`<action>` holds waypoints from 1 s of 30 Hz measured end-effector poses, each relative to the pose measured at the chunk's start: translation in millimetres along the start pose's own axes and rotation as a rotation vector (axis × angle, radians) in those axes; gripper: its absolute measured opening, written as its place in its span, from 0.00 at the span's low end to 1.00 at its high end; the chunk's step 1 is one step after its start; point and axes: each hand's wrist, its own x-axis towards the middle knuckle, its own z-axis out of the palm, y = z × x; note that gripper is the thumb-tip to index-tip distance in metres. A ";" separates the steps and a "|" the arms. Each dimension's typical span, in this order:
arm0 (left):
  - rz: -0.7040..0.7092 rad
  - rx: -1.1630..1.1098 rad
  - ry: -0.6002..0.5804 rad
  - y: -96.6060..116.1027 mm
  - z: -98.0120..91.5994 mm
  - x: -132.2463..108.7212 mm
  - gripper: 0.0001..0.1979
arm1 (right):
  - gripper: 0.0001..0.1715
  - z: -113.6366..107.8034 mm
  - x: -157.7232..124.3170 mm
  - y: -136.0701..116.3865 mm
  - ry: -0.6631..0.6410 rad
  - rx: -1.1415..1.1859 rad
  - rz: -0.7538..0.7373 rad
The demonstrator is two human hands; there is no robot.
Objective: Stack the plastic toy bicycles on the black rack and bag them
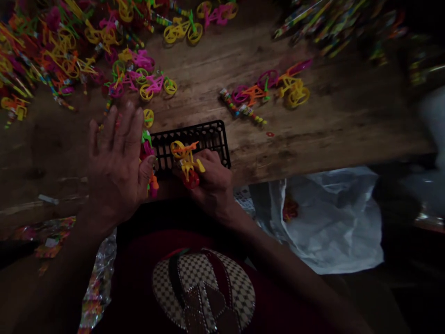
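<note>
Over the wooden table, my left hand (116,171) lies with its fingers stretched out, its palm turned down. Beside its thumb, several small plastic toy parts (149,148) in green, pink and orange poke out; what lies under the palm is hidden. My right hand (215,181) is closed around a yellow toy bicycle (187,162) with an orange handlebar piece and a red wheel. That bicycle is held over a black plastic basket (222,139), whose left end is partly covered by the left hand and the toy parts.
A heap of colourful toy bicycles and candy-filled tubes (69,46) covers the table's far left. More toy bicycles (257,90) lie right of the basket. Bundled tubes (333,23) are at the back right. A white plastic bag (333,222) hangs below the table's front edge (333,174).
</note>
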 end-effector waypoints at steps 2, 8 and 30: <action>0.009 0.008 0.009 1.2 -0.3 0.4 0.33 | 0.08 -1.0 1.0 -3.4 -0.007 -0.002 0.028; -0.025 -0.011 -0.013 5.6 -2.6 1.4 0.33 | 0.13 11.4 4.7 -2.3 -0.075 0.038 0.036; -0.075 -0.074 -0.015 5.5 -3.4 -1.1 0.30 | 0.06 18.5 3.5 -2.2 -0.077 0.015 -0.170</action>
